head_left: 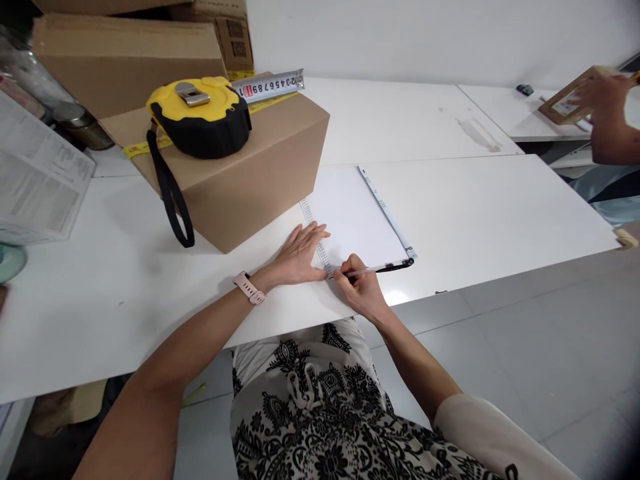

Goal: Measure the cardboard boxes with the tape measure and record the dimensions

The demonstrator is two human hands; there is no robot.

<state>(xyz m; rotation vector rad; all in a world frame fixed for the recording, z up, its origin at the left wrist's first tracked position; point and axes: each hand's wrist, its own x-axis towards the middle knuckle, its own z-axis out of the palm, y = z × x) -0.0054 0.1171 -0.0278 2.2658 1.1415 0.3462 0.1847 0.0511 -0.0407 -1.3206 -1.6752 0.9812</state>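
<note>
Spiral notebook (367, 207), in the middle of the head view, lies with a white page up on the white worktop (480, 213), near its front edge and just beside a cardboard box (260, 193). Slipping looks the likeliest trouble: if the left hand (300, 255) pressed too lightly, a push from the pen (369, 270) could skew the notebook toward that edge. The pen's tip, hard to make out, seems close to the rings (321, 252) and might snag there. On the box sits a yellow and black tape measure (210, 127) with a hanging strap (170, 190); an arm catching the strap could drag it down.

The left hand rests palm down at the ring side, its grip spread, a pink watch band (250, 288) on the wrist. The right hand (364, 290) curls at the notebook's near edge, its grip pinching the pen, the forearm slanting back beyond the worktop, above the floor (525, 333).
</note>
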